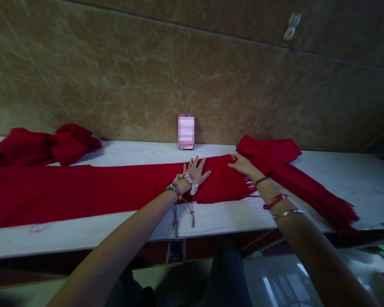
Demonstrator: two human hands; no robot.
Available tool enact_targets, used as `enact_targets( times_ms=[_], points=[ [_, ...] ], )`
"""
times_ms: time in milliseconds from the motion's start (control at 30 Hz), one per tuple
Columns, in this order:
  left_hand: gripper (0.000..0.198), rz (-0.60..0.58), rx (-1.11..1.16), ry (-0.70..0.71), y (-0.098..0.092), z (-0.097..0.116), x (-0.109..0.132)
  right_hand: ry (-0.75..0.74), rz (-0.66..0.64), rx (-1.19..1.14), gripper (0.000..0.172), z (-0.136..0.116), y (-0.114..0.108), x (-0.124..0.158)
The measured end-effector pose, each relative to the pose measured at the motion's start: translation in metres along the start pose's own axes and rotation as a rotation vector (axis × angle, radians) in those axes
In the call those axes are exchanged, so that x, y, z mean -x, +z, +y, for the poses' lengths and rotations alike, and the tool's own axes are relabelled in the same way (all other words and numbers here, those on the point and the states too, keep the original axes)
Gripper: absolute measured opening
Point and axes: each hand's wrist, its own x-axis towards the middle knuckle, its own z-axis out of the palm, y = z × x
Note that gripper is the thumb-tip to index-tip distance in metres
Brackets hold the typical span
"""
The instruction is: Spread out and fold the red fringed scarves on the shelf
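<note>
A long red scarf (pixel 124 183) lies spread flat along the white bench top, its fringed end toward the right. My left hand (pixel 195 171) rests on it palm down, fingers spread, with a ruffled band and beaded bracelets at the wrist. At the fringed end is my right hand (pixel 245 167), touching the cloth near its far corner, thumb and forefinger apart; its other fingers are partly hidden. Just beyond that hand, a second red scarf (pixel 269 153) lies folded over itself, its fringe reaching the bench's front edge.
A bunched heap of red cloth (pixel 51 145) sits at the back left. Against the tiled wall (pixel 131 76) leans a phone (pixel 186 132) with a lit screen. The white bench top (pixel 166 221) runs along the wall. A small white fixture (pixel 292 26) is on the wall.
</note>
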Motion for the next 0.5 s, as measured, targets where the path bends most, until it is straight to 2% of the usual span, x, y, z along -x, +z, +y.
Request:
enact_targets(
  times_ms=[100,200,333,400,500],
  points=[
    [0.063,-0.014,0.002,0.023,-0.002,-0.004,-0.004,0.149,0.027,0.005,0.043,-0.001,-0.004,0.007],
    [0.057,-0.004,-0.016,0.116,-0.007,-0.003,0.011,0.233,0.006,-0.074,0.049,-0.001,-0.013,0.023],
    [0.066,-0.108,-0.056,0.354,-0.012,-0.003,0.048,0.175,-0.113,-0.176,0.054,0.006,-0.019,0.046],
    [0.067,-0.163,-0.104,0.392,-0.014,-0.004,0.06,0.224,-0.195,-0.247,0.058,0.009,-0.02,0.055],
    [0.055,-0.215,-0.169,0.397,-0.021,-0.002,0.066,0.321,-0.261,-0.438,0.058,0.006,-0.023,0.062]
  ],
)
